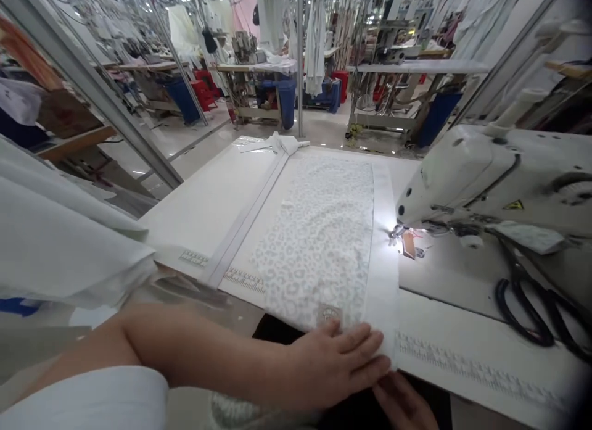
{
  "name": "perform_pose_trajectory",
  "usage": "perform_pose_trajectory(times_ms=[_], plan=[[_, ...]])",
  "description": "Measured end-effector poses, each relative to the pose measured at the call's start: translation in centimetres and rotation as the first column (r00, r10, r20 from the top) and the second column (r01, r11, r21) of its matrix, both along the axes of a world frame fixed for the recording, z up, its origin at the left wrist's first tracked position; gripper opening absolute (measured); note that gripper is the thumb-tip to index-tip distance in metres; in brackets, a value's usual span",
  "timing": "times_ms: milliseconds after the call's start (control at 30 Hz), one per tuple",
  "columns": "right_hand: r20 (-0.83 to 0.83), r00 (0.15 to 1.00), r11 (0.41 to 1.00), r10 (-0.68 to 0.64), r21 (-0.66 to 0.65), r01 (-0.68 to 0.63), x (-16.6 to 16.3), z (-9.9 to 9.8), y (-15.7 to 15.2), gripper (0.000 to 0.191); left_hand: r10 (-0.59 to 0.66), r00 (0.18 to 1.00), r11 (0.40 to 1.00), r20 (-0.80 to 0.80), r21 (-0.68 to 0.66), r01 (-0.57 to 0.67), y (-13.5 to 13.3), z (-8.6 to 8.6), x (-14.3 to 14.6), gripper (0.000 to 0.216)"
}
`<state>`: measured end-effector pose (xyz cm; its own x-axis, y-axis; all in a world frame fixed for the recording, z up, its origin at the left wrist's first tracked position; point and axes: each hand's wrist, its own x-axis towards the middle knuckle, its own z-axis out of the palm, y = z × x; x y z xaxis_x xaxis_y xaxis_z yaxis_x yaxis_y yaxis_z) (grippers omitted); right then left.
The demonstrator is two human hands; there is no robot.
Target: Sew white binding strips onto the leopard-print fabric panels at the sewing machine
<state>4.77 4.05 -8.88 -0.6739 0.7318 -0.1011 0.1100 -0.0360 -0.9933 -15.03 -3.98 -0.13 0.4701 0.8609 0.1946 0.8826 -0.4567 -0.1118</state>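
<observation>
While open left hand covers near end, leopard-print fabric runs lengthwise away; right hand unclear.

smooth matt printed cloth

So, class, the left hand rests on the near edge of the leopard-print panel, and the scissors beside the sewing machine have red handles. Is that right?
No: the scissors have black handles, not red, as the head view shows; the left hand on the leopard-print panel is as you said.
</observation>
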Motion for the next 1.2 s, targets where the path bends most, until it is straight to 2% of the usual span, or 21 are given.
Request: perform_pose_trajectory(times_ms=[33, 100, 267, 400, 500, 567, 667, 933, 1200], plan=[[0.001, 1.000, 0.994, -0.007, -0.108, 0.007, -0.3, 0.2, -0.5, 0.026, -0.017, 1.000, 1.000, 0.021, 0.025, 0.016, -0.1, -0.3, 0.1, 0.044], [0.007, 1.000, 0.975, -0.024, -0.219, 0.025, -0.8, 1.1, -1.2, 0.025, -0.050, 0.996, 0.997, 0.071, 0.062, 0.046, -0.3, -0.8, 0.1, 0.040], [-0.027, 0.995, 0.967, -0.095, -0.241, 0.085, -0.9, 3.5, -1.8, 0.022, -0.122, 0.980, 0.991, 0.159, 0.080, 0.110, -0.4, -1.2, -0.1, 0.024], [-0.097, 0.983, 0.932, -0.159, -0.343, 0.117, -0.6, 3.2, -2.1, 0.024, -0.153, 0.946, 0.987, 0.287, 0.007, 0.158, -0.3, -0.7, 0.1, 0.017], [-0.141, 0.975, 0.905, -0.172, -0.414, 0.100, -0.8, 2.4, -1.9, 0.028, -0.080, 0.894, 0.993, 0.441, -0.038, 0.108, -0.3, -0.2, 0.4, 0.015], [-0.166, 0.973, 0.917, -0.159, -0.390, 0.083, -1.2, 2.0, -1.4, 0.033, -0.033, 0.848, 0.996, 0.528, -0.050, 0.070, -0.3, 0.1, 0.6, 0.017], [-0.165, 0.976, 0.952, -0.145, -0.293, 0.092, -1.7, 1.8, -0.9, 0.029, -0.016, 0.812, 0.995, 0.584, -0.067, 0.068, -0.1, 0.4, 0.9, 0.022], [-0.103, 0.989, 0.961, -0.109, -0.263, 0.078, 0.0, 3.3, -2.9, 0.018, -0.092, 0.872, 0.987, 0.480, -0.075, 0.145, 0.8, -0.6, 2.1, 0.016], [-0.020, 0.996, 0.978, -0.089, -0.189, 0.084, 0.8, 4.9, -3.2, 0.022, -0.132, 0.860, 0.979, 0.494, -0.073, 0.193, 0.8, -0.6, 2.4, 0.018]])
